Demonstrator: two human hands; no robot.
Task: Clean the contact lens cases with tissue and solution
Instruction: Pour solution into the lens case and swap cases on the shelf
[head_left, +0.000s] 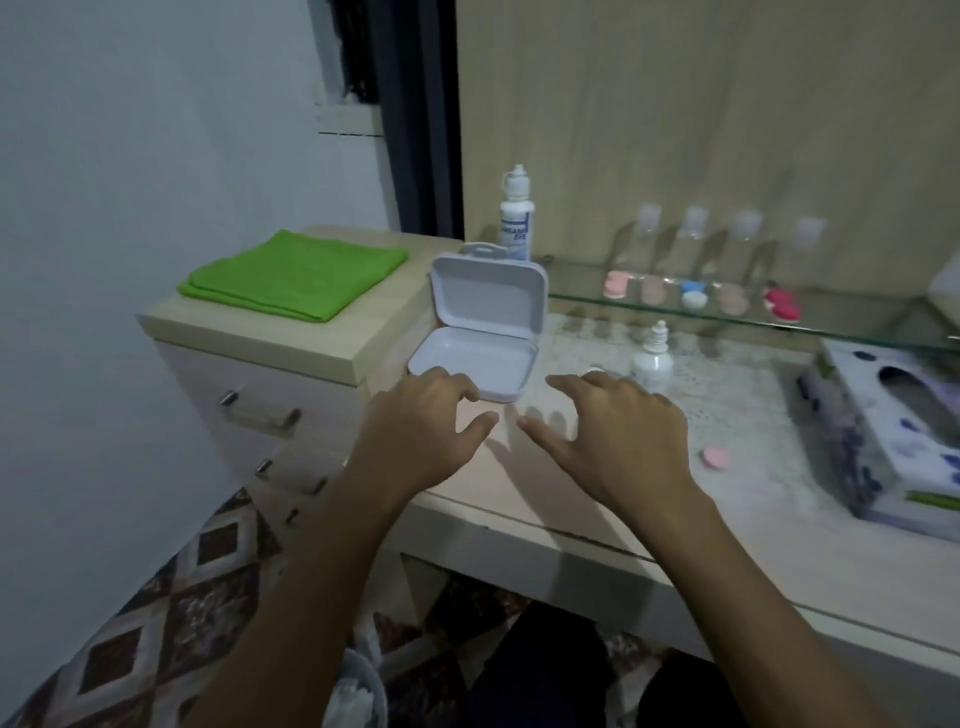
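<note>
Both hands hover low over the pale pink surface (524, 499), holding nothing. Left hand (415, 431) has fingers spread and loosely curled, fingertips at the near edge of the open white hinged plastic box (483, 332); touching or just above it, cannot tell. Right hand (618, 436) is likewise spread and relaxed, empty, just right of the box.

Box stands open, lid up, tray looks empty. Just beyond the right hand: a small white dropper bottle (652, 361) and a small white round piece (595, 370) beside it, possibly a case cap, too small to tell. A loose pink round cap (716, 457) lies on the surface right of the right hand.

Far, on the glass shelf (748, 317): a row of contact lens cases, pink (617, 285), blue-and-white (693, 293), red (782, 305), others blurred, with clear bottles behind. A tall white solution bottle (517, 221) stands behind the box. Patterned tissue box (893, 436) at right; no tissue pulled that I can see. Folded green cloth (293, 275) on the drawer unit at left.

Judgement: early or between cases. One cap is off, no hand holds tissue or solution; most cases look untouched, so wiping remains.
</note>
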